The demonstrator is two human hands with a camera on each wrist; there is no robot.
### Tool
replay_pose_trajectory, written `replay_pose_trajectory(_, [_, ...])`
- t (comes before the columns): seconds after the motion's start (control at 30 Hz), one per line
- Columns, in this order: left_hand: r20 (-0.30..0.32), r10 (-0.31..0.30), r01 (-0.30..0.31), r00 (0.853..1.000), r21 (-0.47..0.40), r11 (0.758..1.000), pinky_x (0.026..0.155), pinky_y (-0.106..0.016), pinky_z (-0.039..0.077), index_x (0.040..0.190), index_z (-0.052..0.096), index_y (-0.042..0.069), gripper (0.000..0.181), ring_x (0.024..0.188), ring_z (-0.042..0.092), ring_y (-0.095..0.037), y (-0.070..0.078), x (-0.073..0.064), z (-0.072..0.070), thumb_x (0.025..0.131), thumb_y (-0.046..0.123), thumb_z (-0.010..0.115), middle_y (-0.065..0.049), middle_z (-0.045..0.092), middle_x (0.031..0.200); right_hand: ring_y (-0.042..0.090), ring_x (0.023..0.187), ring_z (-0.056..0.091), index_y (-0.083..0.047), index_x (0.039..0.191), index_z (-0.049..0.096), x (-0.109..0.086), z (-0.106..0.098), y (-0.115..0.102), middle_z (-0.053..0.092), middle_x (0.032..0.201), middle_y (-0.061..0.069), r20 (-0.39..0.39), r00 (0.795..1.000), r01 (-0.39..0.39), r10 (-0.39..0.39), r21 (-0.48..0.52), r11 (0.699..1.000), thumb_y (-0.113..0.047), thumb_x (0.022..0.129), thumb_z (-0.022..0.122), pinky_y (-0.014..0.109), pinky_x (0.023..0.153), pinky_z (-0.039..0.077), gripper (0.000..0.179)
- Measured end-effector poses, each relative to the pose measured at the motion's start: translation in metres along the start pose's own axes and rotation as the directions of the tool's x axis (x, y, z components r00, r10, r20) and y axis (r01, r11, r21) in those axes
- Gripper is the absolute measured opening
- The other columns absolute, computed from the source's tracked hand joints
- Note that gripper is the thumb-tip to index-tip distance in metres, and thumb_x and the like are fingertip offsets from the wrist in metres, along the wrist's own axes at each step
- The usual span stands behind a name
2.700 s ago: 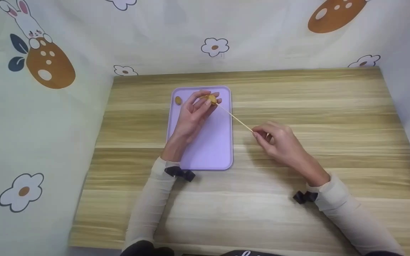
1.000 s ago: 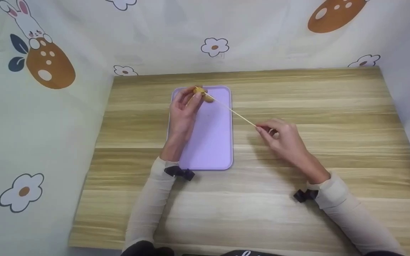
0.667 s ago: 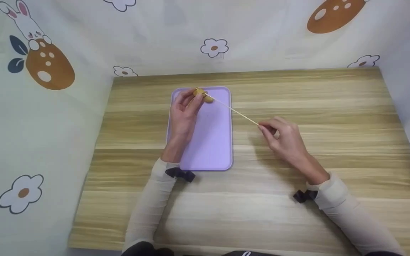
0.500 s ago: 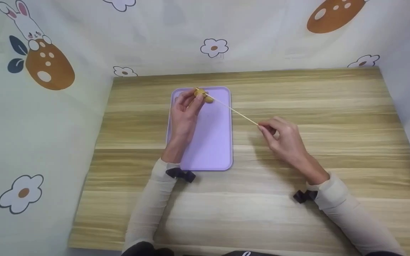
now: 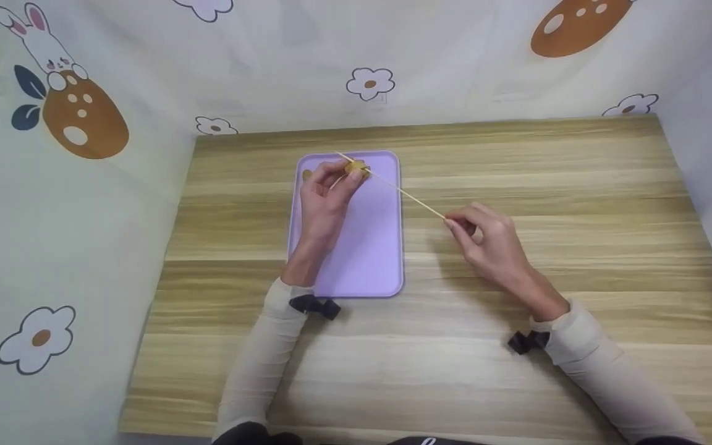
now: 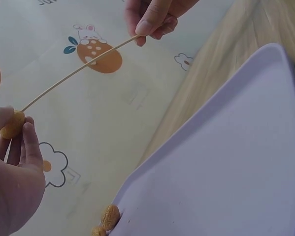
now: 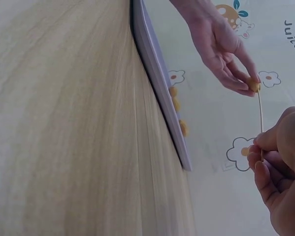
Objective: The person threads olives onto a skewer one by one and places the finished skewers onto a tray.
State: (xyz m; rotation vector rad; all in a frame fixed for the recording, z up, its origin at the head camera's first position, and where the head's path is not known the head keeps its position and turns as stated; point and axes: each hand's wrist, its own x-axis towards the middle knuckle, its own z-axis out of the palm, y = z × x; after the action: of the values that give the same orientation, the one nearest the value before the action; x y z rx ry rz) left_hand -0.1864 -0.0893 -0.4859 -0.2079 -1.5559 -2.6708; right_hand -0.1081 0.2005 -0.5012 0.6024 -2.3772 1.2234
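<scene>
My left hand [image 5: 325,207] pinches a golden-brown, wrinkled oval fruit like a candied date [image 6: 13,124] over the far end of the lilac tray [image 5: 362,259]. A thin bamboo skewer [image 5: 415,199] runs through the fruit, its bare tip showing past the far side in the head view. Right of the tray, my right hand [image 5: 486,244] pinches the skewer's other end between thumb and forefinger. The skewer bows slightly in the right wrist view. Another such fruit [image 5: 306,175] lies at the tray's far left, partly covered by the left hand.
Several more of these fruits [image 7: 176,103] show along the tray edge in the right wrist view. A wood-grain table [image 5: 547,173] carries the tray. Patterned cloth [image 5: 455,62] rises behind and to the left. Black wrist mounts [image 5: 316,306] sit on both sleeves.
The left hand first shifted left, then slid slightly right with the fruit, along the skewer. More of the skewer's tip now shows beyond the fruit. The right hand has barely moved.
</scene>
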Motion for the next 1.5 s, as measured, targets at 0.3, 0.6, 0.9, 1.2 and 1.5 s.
replay_pose_trajectory(0.3, [0.035, -0.026, 0.024, 0.999, 0.059, 0.998, 0.104, -0.036, 0.066, 0.112, 0.07, 0.0, 0.021, 0.11, 0.077, -0.024, -0.002, -0.004, 0.006, 0.093, -0.009, 0.077, -0.015, 0.073, 0.117, 0.012, 0.074, 0.061, -0.001, 0.103, 0.082, 0.0, -0.001, 0.001, 0.071, 0.08, 0.006, -0.031, 0.999, 0.015, -0.014, 0.02, 1.0, -0.001, 0.098, 0.078, 0.017, 0.064, 0.05, 0.006])
replay_pose_trajectory(0.6, [0.05, -0.021, 0.017, 0.998, 0.092, 0.996, 0.104, -0.037, 0.066, 0.109, 0.071, 0.002, 0.025, 0.11, 0.078, -0.025, -0.006, -0.009, 0.011, 0.09, -0.01, 0.08, -0.015, 0.075, 0.115, 0.01, 0.073, 0.059, -0.002, 0.1, 0.082, 0.001, 0.001, -0.001, 0.07, 0.077, 0.006, -0.068, 0.997, 0.034, -0.031, 0.05, 0.998, 0.002, 0.096, 0.078, 0.017, 0.063, 0.049, 0.006])
replay_pose_trajectory(0.9, [0.061, -0.041, 0.034, 0.997, 0.119, 0.992, 0.1, -0.035, 0.067, 0.108, 0.073, 0.001, 0.024, 0.107, 0.078, -0.023, -0.01, -0.014, 0.018, 0.089, -0.012, 0.079, -0.014, 0.075, 0.114, 0.01, 0.073, 0.059, -0.001, 0.099, 0.082, -0.001, 0.002, -0.003, 0.07, 0.078, 0.007, -0.068, 0.997, 0.047, -0.041, 0.08, 0.996, 0.003, 0.095, 0.079, 0.013, 0.065, 0.049, 0.007])
replay_pose_trajectory(1.2, [0.102, -0.065, 0.052, 0.993, 0.122, 0.991, 0.101, -0.034, 0.067, 0.106, 0.073, 0.005, 0.026, 0.106, 0.079, -0.021, -0.018, -0.022, 0.027, 0.089, -0.013, 0.08, -0.01, 0.077, 0.109, 0.01, 0.073, 0.06, -0.003, 0.1, 0.082, -0.001, 0.003, -0.006, 0.07, 0.078, 0.007, -0.06, 0.998, 0.041, -0.036, 0.09, 0.995, 0.002, 0.096, 0.079, 0.012, 0.065, 0.049, 0.007])
replay_pose_trajectory(1.5, [0.159, -0.087, 0.062, 0.983, 0.158, 0.986, 0.099, -0.034, 0.067, 0.11, 0.072, 0.001, 0.024, 0.107, 0.08, -0.022, -0.025, -0.03, 0.035, 0.09, -0.01, 0.081, -0.011, 0.078, 0.111, 0.01, 0.071, 0.059, -0.003, 0.1, 0.082, -0.001, 0.006, -0.007, 0.069, 0.076, 0.005, -0.08, 0.996, 0.053, -0.045, 0.109, 0.993, 0.001, 0.096, 0.079, 0.013, 0.063, 0.046, 0.006])
